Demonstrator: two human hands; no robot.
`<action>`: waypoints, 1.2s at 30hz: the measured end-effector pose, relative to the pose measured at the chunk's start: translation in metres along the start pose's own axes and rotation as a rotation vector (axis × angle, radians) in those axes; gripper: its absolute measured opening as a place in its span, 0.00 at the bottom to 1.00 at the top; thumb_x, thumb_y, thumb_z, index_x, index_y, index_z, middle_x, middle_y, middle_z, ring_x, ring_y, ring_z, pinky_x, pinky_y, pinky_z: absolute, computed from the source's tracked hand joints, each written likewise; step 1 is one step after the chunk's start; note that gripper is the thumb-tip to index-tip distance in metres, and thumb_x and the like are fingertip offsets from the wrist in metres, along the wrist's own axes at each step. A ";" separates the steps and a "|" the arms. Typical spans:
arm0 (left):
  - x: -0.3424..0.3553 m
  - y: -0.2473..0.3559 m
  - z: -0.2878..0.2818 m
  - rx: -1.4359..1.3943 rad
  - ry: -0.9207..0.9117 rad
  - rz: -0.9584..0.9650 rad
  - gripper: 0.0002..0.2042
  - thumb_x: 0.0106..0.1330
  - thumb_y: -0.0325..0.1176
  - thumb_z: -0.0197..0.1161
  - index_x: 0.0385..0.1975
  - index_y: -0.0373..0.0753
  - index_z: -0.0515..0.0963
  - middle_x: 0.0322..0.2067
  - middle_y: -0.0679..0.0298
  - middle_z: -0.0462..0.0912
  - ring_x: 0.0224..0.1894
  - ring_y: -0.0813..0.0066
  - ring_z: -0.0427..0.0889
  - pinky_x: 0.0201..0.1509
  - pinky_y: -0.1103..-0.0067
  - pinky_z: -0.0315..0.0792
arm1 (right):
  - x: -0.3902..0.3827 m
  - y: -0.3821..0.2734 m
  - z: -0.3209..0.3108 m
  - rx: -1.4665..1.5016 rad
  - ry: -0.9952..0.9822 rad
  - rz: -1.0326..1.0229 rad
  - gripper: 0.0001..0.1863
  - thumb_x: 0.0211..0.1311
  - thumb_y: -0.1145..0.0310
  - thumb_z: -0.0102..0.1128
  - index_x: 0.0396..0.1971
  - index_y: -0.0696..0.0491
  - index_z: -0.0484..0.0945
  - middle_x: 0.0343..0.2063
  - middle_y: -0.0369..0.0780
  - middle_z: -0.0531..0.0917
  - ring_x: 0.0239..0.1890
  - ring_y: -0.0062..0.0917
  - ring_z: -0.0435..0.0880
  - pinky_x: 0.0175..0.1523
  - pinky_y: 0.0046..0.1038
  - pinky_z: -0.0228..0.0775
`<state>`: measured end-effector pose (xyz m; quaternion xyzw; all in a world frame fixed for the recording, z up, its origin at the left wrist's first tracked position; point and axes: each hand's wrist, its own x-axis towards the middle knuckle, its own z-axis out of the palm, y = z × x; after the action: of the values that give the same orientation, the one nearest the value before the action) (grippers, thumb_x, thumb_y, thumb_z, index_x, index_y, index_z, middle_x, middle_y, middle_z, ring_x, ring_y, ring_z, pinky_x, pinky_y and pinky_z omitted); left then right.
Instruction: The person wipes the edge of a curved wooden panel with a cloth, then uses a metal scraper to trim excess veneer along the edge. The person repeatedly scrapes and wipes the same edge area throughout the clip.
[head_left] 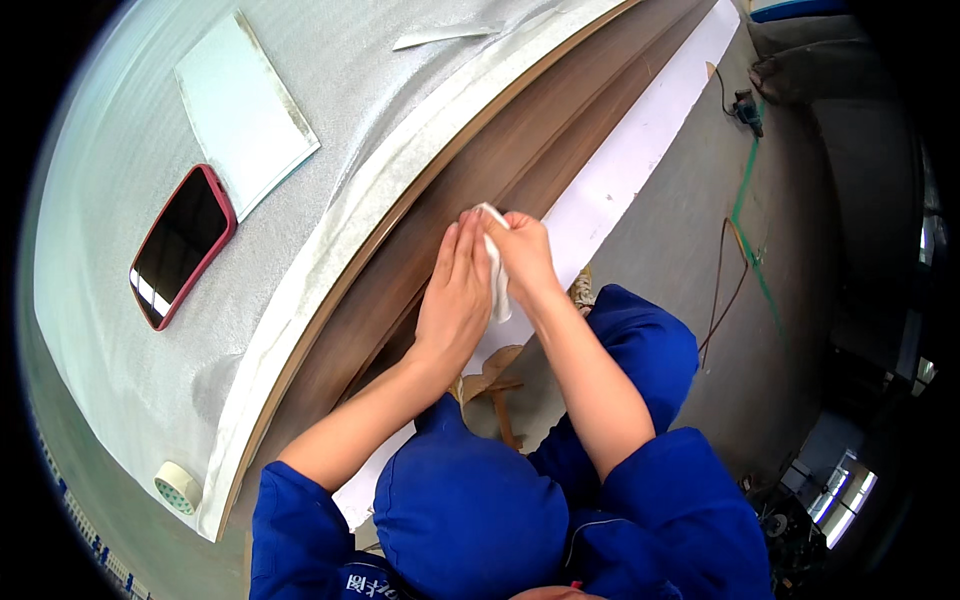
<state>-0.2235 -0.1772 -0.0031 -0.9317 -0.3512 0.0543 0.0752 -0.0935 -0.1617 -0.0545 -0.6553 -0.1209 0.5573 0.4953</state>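
My right hand (pixel 525 255) pinches a folded white cloth (pixel 502 300) between thumb and fingers, and one end of it hangs down toward my lap. Beside it, my left hand (pixel 457 295) lies with its fingers stretched out and close together, near the cloth's left edge. Both hands are at the side of a long, brown wood-grain piece (pixel 430 220) with grooved, moulded faces. Whether the left fingertips press on the cloth or on the wood, I cannot tell.
White foam sheeting covers the top, where a red-cased phone (pixel 182 245), a pale flat sheet (pixel 248 110) and a tape roll (pixel 177 487) lie. A white strip (pixel 620 180) runs below the wood. A dark tool (pixel 747 112) with cords lies on the grey floor.
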 end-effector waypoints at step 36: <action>-0.155 -0.038 0.045 -0.389 0.195 -0.201 0.30 0.63 0.27 0.56 0.67 0.32 0.61 0.68 0.48 0.62 0.72 0.52 0.59 0.75 0.59 0.53 | -0.062 0.089 0.053 -0.470 -0.066 -0.262 0.23 0.57 0.55 0.72 0.15 0.56 0.75 0.15 0.33 0.76 0.20 0.16 0.71 0.25 0.29 0.63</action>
<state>-0.3712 -0.2469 -0.0334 -0.8898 -0.4372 -0.1122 -0.0670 -0.1948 -0.2213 -0.0803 -0.7125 -0.3470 0.4662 0.3932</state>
